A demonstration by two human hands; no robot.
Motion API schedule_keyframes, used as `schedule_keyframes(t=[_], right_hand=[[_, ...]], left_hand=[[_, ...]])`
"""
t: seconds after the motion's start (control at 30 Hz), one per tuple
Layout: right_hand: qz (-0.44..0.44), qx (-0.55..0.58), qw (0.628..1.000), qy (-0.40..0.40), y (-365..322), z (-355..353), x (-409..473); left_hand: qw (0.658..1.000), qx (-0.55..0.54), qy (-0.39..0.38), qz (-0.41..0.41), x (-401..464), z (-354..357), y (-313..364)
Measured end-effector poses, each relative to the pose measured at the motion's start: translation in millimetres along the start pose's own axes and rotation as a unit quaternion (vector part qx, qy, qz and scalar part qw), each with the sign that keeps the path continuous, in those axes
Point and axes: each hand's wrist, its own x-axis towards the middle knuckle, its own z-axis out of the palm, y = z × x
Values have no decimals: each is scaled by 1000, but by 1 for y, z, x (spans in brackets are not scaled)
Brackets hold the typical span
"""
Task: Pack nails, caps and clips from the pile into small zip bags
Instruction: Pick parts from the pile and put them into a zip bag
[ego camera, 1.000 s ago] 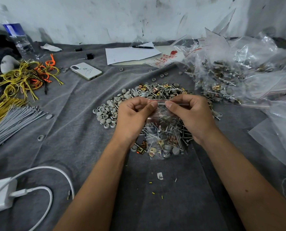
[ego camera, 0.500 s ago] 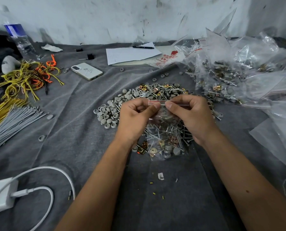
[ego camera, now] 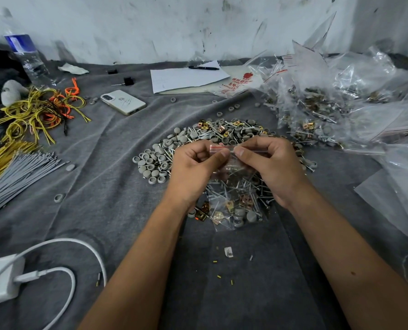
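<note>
The small zip bag (ego camera: 233, 186) hangs above the pile (ego camera: 212, 144) at the middle of the desk (ego camera: 103, 186), its nails, caps and clips sunk to the bottom. Both hands — left hand (ego camera: 193, 167), right hand (ego camera: 269, 167) — pinch its red-lined zip strip (thumbs nearly meeting). Judged best: press outward along the strip, contents kept low.

Charger (ego camera: 0, 279) cut off at left edge; pile (ego camera: 198, 144) partly behind hands.
</note>
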Motion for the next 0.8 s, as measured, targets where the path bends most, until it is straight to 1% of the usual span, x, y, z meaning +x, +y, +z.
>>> schedule_keyframes(t=[0.17,0.33,0.47,0.6,0.8], right_hand=[[-2,7,1000,-14,1,1,1],[-3,5,1000,-9,3,0,1],[3,5,1000,-11,3,0,1],[8,-2,1000,-4,4,0,2],[14,0,1000,7,5,0,2]], left_hand=[[1000,-2,-8,13,-1,-1,3],[1000,-6,-12,-13,-1,1,1],[1000,-6,-17,-5,-1,0,0],[1000,-4,-11,12,0,-2,0],[1000,2,8,14,0,-3,-2]])
